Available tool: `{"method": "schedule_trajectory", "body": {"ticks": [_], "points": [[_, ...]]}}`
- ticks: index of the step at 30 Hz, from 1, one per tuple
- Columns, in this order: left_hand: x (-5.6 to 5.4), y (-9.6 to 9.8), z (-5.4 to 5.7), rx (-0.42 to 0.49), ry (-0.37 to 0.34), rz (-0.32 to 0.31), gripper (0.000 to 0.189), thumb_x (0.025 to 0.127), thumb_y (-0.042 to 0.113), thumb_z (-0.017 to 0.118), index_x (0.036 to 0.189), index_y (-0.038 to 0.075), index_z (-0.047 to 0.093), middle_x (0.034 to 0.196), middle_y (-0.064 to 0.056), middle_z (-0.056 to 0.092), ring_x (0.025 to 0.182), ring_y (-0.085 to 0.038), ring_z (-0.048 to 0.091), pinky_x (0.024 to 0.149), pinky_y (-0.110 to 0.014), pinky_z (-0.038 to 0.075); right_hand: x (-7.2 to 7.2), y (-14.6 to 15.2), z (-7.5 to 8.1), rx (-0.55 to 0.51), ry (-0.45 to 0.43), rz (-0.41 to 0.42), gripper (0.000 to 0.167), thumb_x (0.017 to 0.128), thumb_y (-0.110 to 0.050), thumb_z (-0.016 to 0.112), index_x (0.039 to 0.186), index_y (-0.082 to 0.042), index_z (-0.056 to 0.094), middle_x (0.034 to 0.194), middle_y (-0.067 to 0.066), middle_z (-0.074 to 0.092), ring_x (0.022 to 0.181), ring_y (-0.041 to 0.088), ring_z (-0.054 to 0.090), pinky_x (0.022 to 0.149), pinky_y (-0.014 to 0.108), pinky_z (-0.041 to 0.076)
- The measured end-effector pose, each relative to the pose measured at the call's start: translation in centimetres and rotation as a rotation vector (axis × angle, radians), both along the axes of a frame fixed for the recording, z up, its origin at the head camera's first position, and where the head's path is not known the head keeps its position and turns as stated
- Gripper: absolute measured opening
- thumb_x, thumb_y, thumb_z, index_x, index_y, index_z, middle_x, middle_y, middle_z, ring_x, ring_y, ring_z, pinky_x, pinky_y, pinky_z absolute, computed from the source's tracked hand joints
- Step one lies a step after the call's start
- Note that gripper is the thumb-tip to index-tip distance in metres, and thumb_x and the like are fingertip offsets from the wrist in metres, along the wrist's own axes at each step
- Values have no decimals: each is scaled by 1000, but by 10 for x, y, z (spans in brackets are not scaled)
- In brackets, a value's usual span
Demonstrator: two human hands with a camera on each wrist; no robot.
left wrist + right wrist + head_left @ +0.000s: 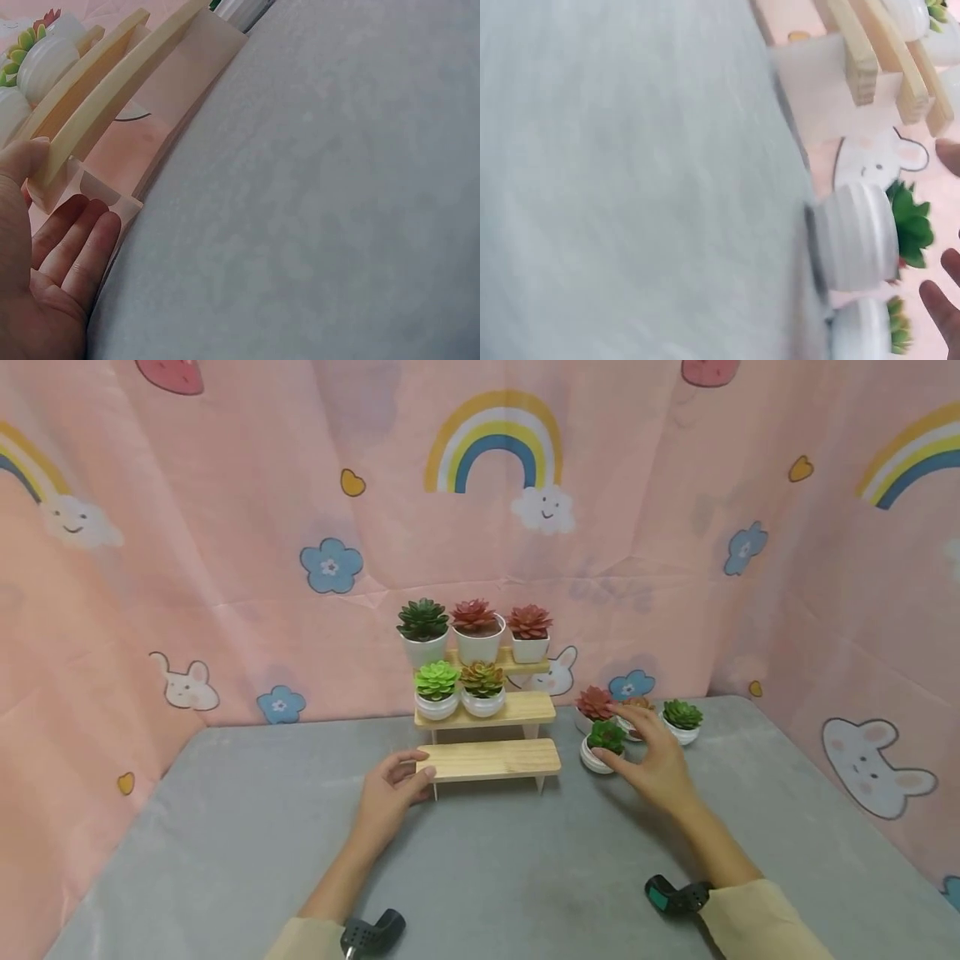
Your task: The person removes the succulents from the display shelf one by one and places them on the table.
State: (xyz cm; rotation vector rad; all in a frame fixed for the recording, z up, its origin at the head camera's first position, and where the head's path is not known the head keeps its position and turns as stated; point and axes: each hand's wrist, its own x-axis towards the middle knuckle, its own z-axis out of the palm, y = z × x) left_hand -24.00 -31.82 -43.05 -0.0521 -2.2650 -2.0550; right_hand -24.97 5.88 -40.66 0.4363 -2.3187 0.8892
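Observation:
A three-step wooden plant stand [495, 758] stands on the table. My left hand [390, 789] holds the left end of its lowest step, thumb on the plank [71, 139], other fingers below beside the clear leg. My right hand [656, 768] is spread around a green succulent in a white ribbed pot [597, 760], fingers apart from the pot in the right wrist view. Behind it are a red succulent [595, 703], an orange-brown one partly hidden by my fingers, and another green succulent [682, 716].
The top step bears a dark green succulent [423, 620] and two red ones [474, 617]. On the middle step sit a light green succulent [437, 681] and a green-brown one [482, 679]. A grey cloth [510, 877] covers the table; a pink printed curtain [247, 527] hangs behind.

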Motion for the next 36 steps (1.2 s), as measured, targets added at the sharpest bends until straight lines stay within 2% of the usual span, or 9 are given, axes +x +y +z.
{"method": "schedule_trajectory", "body": {"ticks": [3,6,10,16,19,22,27,30,36], "points": [[-1,0,0,9,7,-8,32,90,12,76,119,2,67,111,-22,73,95,-20,74,75,-31,65,2,1,13,28,4,5,68,74,-9,89,136,-5,60,132,17,63,119,32,58,85,29,50],[0,-1,0,9,5,-5,31,90,11,76,118,2,67,109,-22,73,94,-20,74,75,-32,65,6,-5,25,29,-31,28,70,77,-11,87,141,-7,57,136,16,61,121,33,57,88,43,54],[0,0,1,8,2,6,29,90,9,75,117,1,67,109,-22,73,92,-19,74,74,-31,66,9,-17,40,29,-76,67,75,80,-14,86,146,-10,52,137,18,59,122,37,56,91,58,54],[0,0,0,12,-7,7,30,90,10,76,117,2,67,109,-21,73,92,-17,74,75,-31,65,7,-43,61,24,-37,135,78,77,-12,88,146,-10,52,132,16,62,116,33,61,91,56,55],[-1,0,-1,16,-12,3,30,90,12,76,117,2,68,109,-21,73,93,-17,74,76,-32,66,3,-55,70,29,-26,163,77,77,-13,88,145,-11,53,140,17,58,122,36,59,93,59,55],[-1,0,-1,19,-14,4,30,89,11,76,117,3,68,108,-20,73,93,-18,74,76,-33,66,-2,-69,78,12,-68,206,75,80,-16,87,146,-14,52,145,16,53,130,37,54,96,60,56],[-3,0,-2,45,-8,-1,30,89,9,77,116,1,67,107,-21,74,92,-19,74,75,-33,66,-9,-96,88,-52,-118,275,76,81,-19,86,148,-17,50,149,10,51,137,33,50,101,55,56],[-4,1,-3,57,-2,-12,31,89,9,77,117,1,67,107,-21,74,92,-20,74,75,-33,66,-13,-109,90,-75,-115,300,75,81,-19,87,147,-15,51,149,10,52,138,33,50,104,57,54],[-3,0,-4,39,3,-5,31,89,9,76,117,1,67,108,-21,74,92,-19,74,74,-32,66,-25,-133,83,-82,-119,281,74,82,-24,86,146,-13,53,150,12,51,138,34,49,108,59,49]]}}
